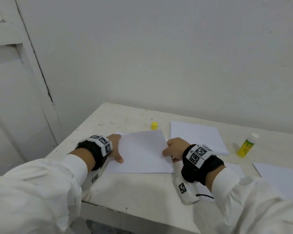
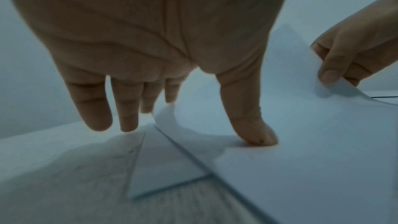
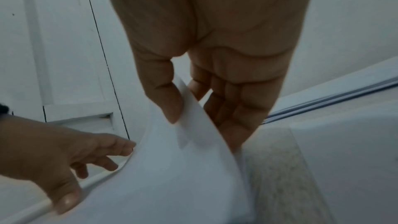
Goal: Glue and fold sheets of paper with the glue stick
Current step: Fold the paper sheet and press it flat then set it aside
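Note:
A white sheet of paper [image 1: 142,152] lies bent over on the table [image 1: 142,188], its upper half curving over the lower half. My left hand [image 1: 116,147] holds its left edge, thumb [image 2: 252,125] pressing on top, fingers [image 2: 127,105] hanging straight behind the edge. My right hand [image 1: 172,148] pinches the sheet's right edge [image 3: 193,134] between thumb [image 3: 170,98] and fingers. The yellow glue stick [image 1: 247,146] stands uncapped at the right. Its yellow cap [image 1: 154,125] sits behind the sheet.
A stack of white sheets [image 1: 196,137] lies at the back right, another sheet [image 1: 284,178] at the right edge. A second sheet corner [image 2: 163,168] shows under the folded one. The wall stands close behind the table; a door [image 1: 15,98] is left.

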A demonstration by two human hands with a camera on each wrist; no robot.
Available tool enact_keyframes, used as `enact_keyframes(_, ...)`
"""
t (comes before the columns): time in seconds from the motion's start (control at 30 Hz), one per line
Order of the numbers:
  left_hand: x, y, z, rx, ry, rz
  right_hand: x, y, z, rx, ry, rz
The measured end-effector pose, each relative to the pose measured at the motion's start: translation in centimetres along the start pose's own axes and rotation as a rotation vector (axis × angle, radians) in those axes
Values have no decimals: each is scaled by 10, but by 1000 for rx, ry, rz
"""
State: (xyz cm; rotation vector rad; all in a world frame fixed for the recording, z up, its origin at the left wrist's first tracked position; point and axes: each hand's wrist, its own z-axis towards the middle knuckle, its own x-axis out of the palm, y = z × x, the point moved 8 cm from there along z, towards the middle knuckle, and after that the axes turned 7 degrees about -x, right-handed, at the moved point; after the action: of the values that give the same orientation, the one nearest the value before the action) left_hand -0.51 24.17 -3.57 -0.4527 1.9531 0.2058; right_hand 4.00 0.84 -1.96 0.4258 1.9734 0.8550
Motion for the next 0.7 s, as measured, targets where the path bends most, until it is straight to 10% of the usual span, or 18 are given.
enact_keyframes(0.37,-21,18,-13,-24,-89,-455,15,-1,-22,9,34,261)
enact_keyframes(0.7,-19,0,-11,57,-189,-150,25,16,-36,-37,103,-56)
